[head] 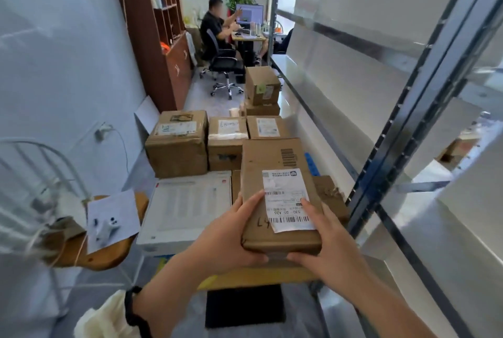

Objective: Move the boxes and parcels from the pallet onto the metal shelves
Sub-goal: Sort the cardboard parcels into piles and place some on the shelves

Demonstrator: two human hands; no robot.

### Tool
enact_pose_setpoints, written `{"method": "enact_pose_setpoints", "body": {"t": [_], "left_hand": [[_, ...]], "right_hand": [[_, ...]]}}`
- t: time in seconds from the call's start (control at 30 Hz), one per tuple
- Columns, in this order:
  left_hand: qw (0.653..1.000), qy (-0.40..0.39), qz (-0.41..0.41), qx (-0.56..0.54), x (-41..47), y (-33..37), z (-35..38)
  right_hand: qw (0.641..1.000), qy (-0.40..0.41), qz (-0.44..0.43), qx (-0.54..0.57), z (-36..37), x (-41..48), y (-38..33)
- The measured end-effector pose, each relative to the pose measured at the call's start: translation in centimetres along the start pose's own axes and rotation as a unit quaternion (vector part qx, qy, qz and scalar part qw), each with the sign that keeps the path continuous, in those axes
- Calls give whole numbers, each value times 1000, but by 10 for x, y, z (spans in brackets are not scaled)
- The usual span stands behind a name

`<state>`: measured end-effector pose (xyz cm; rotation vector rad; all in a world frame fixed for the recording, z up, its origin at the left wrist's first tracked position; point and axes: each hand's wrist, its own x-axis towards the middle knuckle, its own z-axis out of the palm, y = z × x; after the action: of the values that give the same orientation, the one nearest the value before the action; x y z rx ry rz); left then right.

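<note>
I hold a long brown cardboard box (275,174) with a white shipping label above the stack of parcels. My left hand (231,234) grips its near left corner, thumb on top. My right hand (324,239) grips its near right corner, thumb on the label. Below and beyond lie more boxes: a large brown box (177,144), a taped box (226,141), a flat box (266,126), a small cube box (262,88) stacked at the far end, and a flat white box (187,207). The metal shelves (408,125) run along the right, with bare white boards.
A wooden stool (89,250) with a sheet of paper and a small white item stands at the left, beside a white wire chair. A person sits on an office chair (223,65) at a desk far ahead. A brown cabinet lines the left wall.
</note>
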<state>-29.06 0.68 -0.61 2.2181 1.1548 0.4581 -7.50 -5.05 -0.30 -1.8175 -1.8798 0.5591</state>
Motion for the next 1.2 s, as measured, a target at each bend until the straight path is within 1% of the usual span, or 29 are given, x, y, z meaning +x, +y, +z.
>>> {"method": "enact_pose_setpoints", "body": {"t": [0.13,0.27,0.43,0.6,0.73,0.87,1.03,1.2], "left_hand": [[999,28,-40,1,6,-35,-22],[995,45,-83,12,-3,-72,-43],[989,41,-141,21,-27,-117,-65],[981,34,-192,20,-49,-158,-81],[979,8,-202,19,-58,-184,-90],[980,1,-197,3,-58,-205,-94],[984,-13,-178,1,-53,-225,-97],[986,-18,-167,-3,-58,-242,-98]], "right_hand": [[999,-35,-36,-1,26,51,-11],[994,-80,-74,29,59,85,-31],[985,-130,-102,44,104,109,-61],[979,-166,-111,43,145,121,-91],[976,-184,-109,38,170,126,-105],[976,-190,-96,39,186,134,-111],[979,-180,-74,55,201,136,-115],[979,-181,-79,52,214,134,-117]]}}
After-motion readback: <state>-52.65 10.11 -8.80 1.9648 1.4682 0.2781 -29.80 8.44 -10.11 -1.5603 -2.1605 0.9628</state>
